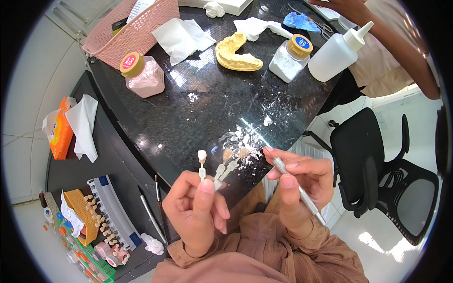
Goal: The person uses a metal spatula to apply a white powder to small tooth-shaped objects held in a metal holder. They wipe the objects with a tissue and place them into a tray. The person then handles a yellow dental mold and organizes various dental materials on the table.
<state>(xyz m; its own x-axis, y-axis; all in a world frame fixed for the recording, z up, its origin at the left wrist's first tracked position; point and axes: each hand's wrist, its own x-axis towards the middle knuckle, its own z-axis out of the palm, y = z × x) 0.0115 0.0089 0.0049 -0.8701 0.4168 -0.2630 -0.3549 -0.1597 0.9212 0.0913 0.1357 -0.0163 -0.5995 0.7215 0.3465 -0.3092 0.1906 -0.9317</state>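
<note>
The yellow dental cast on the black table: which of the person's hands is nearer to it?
Left, though only slightly. The left hand is below the yellow dental cast, almost straight toward the person. The right hand is below it and further right, so both are far from it.

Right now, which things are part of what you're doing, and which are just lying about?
In use: left hand holding tooth sticks; right hand holding metal tool.

Lying about: yellow cast, pink jar, white jar, squeeze bottle, basket, tissues.
</note>
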